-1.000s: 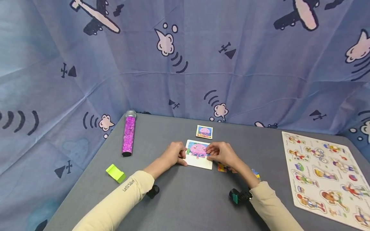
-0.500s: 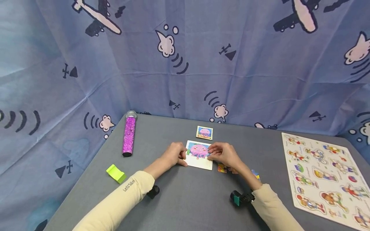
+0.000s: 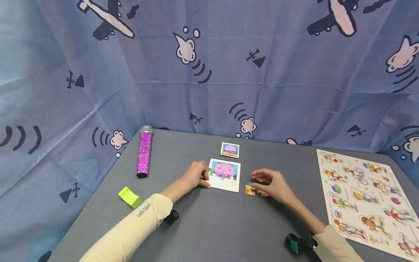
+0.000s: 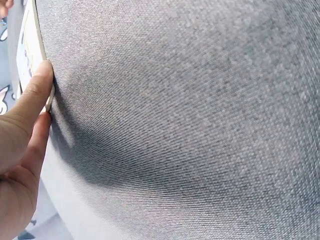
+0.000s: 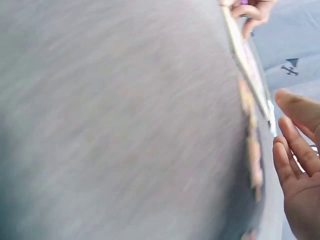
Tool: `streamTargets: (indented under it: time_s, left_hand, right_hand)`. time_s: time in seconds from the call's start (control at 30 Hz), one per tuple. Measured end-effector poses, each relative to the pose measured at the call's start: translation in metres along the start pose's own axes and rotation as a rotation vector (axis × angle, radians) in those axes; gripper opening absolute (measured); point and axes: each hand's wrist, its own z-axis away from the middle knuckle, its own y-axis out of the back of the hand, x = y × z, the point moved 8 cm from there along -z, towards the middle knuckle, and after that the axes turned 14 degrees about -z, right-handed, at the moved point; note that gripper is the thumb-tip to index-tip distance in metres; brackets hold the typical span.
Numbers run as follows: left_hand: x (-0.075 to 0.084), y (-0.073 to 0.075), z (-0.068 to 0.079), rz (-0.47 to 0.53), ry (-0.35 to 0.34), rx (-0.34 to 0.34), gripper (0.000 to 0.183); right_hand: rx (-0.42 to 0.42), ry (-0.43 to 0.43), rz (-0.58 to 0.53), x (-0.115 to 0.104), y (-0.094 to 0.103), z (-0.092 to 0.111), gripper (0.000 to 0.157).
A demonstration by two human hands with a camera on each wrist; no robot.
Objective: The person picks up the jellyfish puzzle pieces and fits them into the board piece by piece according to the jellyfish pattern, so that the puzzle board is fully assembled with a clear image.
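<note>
A white-framed jigsaw board (image 3: pixel 224 185) with a pink jellyfish picture lies on the grey table; gaps show along the picture's lower part. At its left edge, my left hand (image 3: pixel 194 175) holds it between thumb and fingers, also seen in the left wrist view, where the fingers (image 4: pixel 36 95) meet the board's rim. To the right of the board are loose orange and yellow puzzle pieces (image 3: pixel 250 190). My right hand (image 3: pixel 273 185) hovers over them, partly hiding some. In the right wrist view its fingers (image 5: pixel 298 107) are apart with nothing between them.
A small jellyfish picture card (image 3: pixel 230 149) lies behind the board. Left on the table are a glittery purple microphone (image 3: pixel 145 153) and a lime-green block (image 3: pixel 129 197). A large white board of figure pictures (image 3: pixel 355 185) covers the right side. A patterned curtain (image 3: pixel 209 98) hangs behind.
My right hand has left the board's right edge and moved right, over the loose pieces. The left hand stays on the board's left edge.
</note>
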Motion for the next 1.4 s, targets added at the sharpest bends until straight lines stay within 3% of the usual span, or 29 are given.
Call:
streamTargets:
  time_s: [0.23,0.43,0.77,0.87,1.17,1.4]
  left_hand:
    - [-0.002,-0.001,0.001,-0.004,0.011,-0.010,0.032]
    - [-0.004,-0.003,0.001,-0.004,0.001,-0.001,0.034]
    - [-0.002,-0.002,0.001,0.010,-0.008,0.009,0.033]
    - [-0.002,-0.002,0.002,0.002,-0.019,0.020,0.034]
    - [-0.003,0.000,0.003,0.011,-0.016,0.022,0.033]
    - [-0.004,-0.001,0.003,0.014,-0.019,0.026,0.034]
  right_hand:
    - [-0.023,0.081,0.159,0.000,0.001,0.016,0.032]
    - [-0.035,0.154,0.269,-0.004,-0.001,0.017,0.032]
    - [-0.018,0.152,0.247,-0.005,-0.002,0.013,0.024]
    - [0.004,0.122,0.194,-0.006,0.000,0.011,0.024]
    - [-0.002,-0.070,-0.127,-0.002,-0.003,0.008,0.026]
    - [-0.025,-0.133,-0.299,-0.005,-0.016,0.006,0.032]
